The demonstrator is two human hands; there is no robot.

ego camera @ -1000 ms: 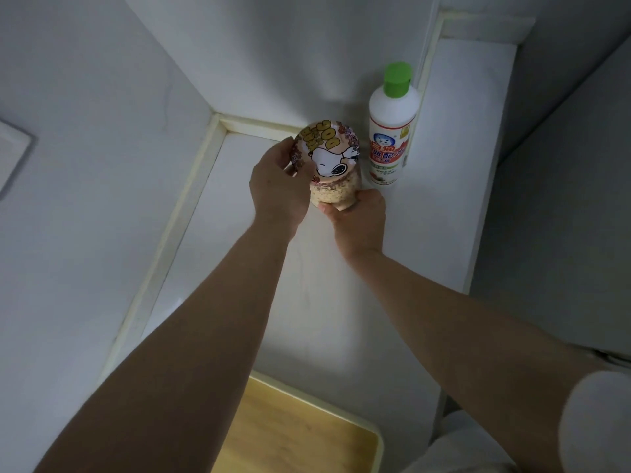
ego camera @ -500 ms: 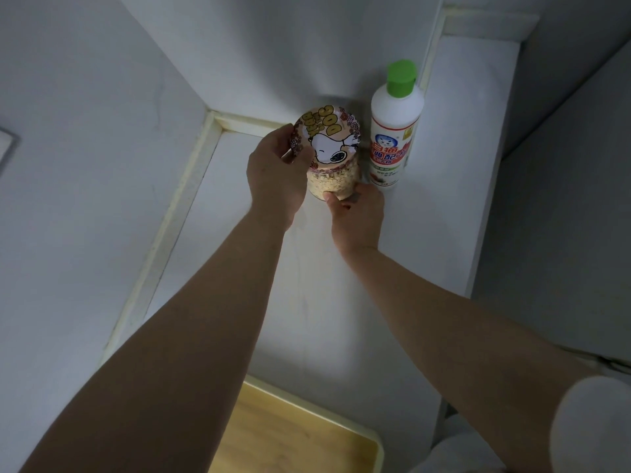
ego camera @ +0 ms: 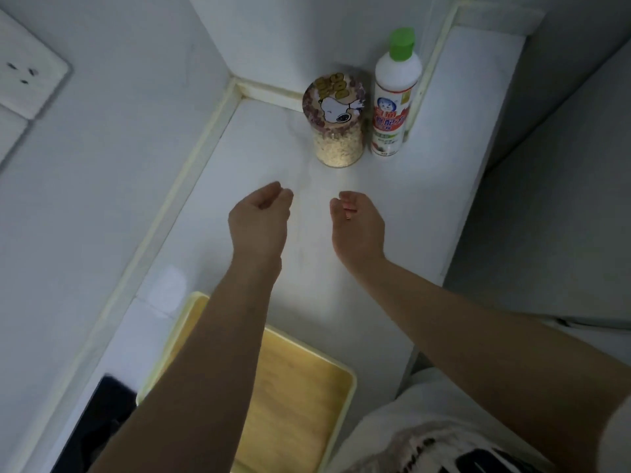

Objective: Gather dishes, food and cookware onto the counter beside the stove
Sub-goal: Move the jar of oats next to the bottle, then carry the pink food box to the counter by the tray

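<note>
Both hands (ego camera: 259,216) (ego camera: 356,220) hover loosely curled, gripping nothing, near the upright cartoon-lidded oat jar (ego camera: 336,122).

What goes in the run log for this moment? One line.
jar: on counter, beside bottle | left hand: empty | right hand: empty | tray: near

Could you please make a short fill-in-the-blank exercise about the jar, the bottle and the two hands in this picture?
1. The jar of oats stands directly to the ____ of the white bottle in the picture.
2. The bottle's cap is ____ in colour.
3. The left hand and the right hand both hold ____.
4. The wooden tray lies ____ to the person than the jar does.

Missing words: left; green; nothing; nearer
</note>
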